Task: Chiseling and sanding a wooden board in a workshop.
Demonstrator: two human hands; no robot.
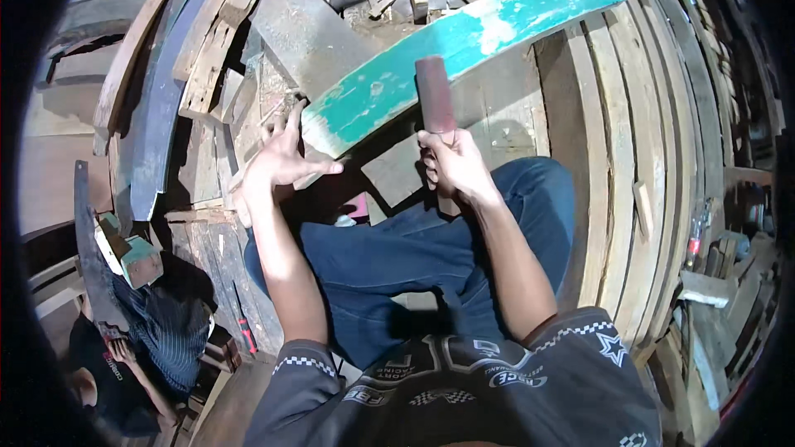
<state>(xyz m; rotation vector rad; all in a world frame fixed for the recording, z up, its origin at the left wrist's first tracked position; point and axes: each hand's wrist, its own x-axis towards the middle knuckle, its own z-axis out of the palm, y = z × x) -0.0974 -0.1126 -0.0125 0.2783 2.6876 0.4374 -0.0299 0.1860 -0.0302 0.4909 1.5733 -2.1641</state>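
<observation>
A curved plank with worn turquoise paint point(389, 87) slants across in front of me, its near end at the left and its far end at the upper right. My left hand point(286, 153) is at the plank's near left end, fingers spread and thumb stretched to the right. Whether its fingertips touch the wood I cannot tell. In my right hand point(455, 161) is a reddish-brown, club-shaped wooden mallet point(435, 95), gripped by its handle with the broad head up. The head overlaps the plank's near edge in view. Below both hands are my bent legs in jeans.
Stacked beams point(617, 157) run along the right side. Grey board offcuts point(310, 33) lie beyond the plank. At the left lies a red-handled tool point(247, 335) on the boards. Another person's hand point(124, 352) rests near a long saw blade point(91, 257) at lower left.
</observation>
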